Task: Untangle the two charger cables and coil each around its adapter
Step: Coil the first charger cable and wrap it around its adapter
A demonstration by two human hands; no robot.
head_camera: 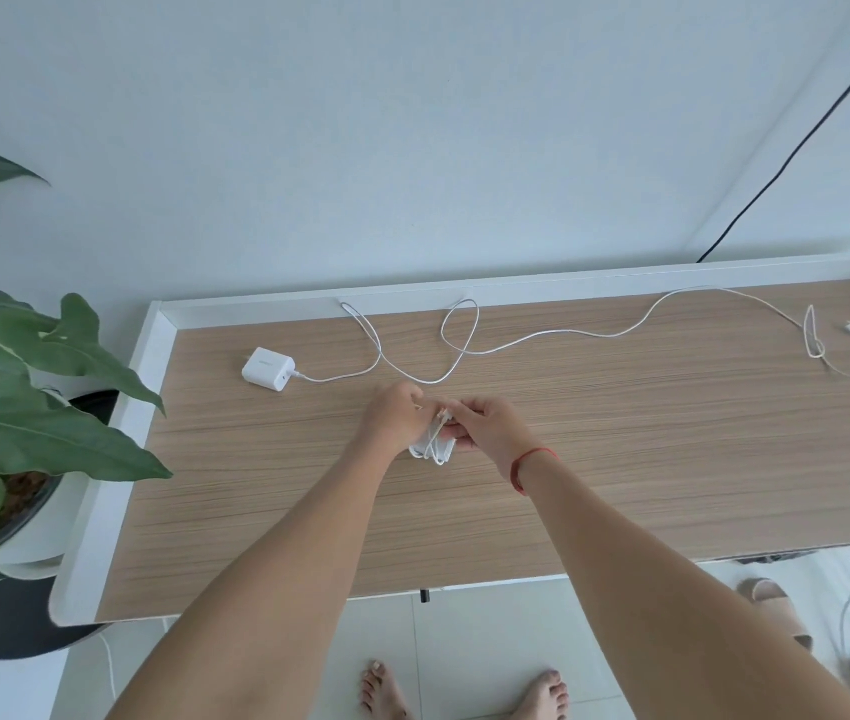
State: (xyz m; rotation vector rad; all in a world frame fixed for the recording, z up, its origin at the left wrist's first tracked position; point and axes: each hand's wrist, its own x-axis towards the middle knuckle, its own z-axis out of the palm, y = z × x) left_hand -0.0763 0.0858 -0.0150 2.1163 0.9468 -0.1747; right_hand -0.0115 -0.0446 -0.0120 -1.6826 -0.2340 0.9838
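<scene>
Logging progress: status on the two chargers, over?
Left hand and right hand grip first adapter, wound cable round it. Second adapter on desk, loose cable sprawled. Nothing blocking.

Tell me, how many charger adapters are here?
2. One adapter lies on the table at left, its cable uncoiled; the wrapped adapter, mostly hidden, is gripped by the left hand and right hand.

Two bare forearms [308, 553] show uncovered from wrist to the picture's lower edge, with no clothing on the parts seen. A thin red thread bracelet [529, 467] circles the wrist just behind the right hand [485, 428]. Two bare feet [383, 691] stand on the floor below.
</scene>
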